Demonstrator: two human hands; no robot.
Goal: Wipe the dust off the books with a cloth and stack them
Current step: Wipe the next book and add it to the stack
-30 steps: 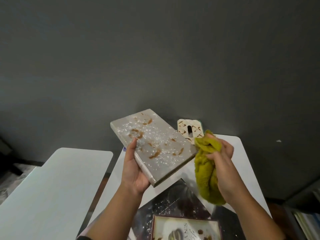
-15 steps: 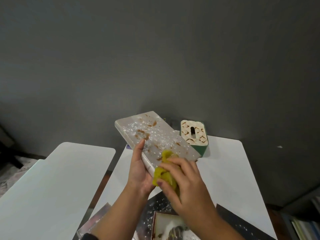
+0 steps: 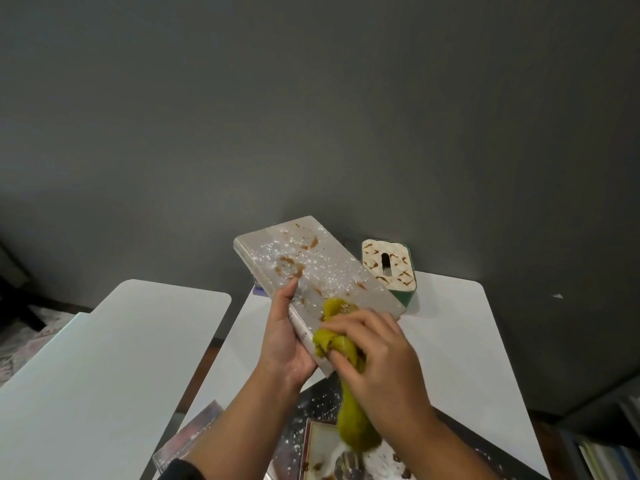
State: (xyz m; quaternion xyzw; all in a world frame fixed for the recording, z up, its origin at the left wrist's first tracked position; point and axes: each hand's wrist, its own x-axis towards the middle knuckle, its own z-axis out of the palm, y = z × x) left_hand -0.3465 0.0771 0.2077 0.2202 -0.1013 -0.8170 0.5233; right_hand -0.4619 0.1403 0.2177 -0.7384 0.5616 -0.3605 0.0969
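The left hand [image 3: 284,344] grips the gray book [image 3: 311,271] while the right hand [image 3: 377,362] clutches the yellow-green cloth [image 3: 341,344] against its near corner; white dust beyond the cloth remains, and dusty books [image 3: 332,448] beneath await wiping and stacking.

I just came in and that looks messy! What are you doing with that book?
A person is cleaning a dusty grey book. The left hand holds it up, tilted above the white table, while the right hand rubs a yellow-green cloth on its near end. White specks and brown smudges cover the far part. More dusty books lie below, not stacked yet.
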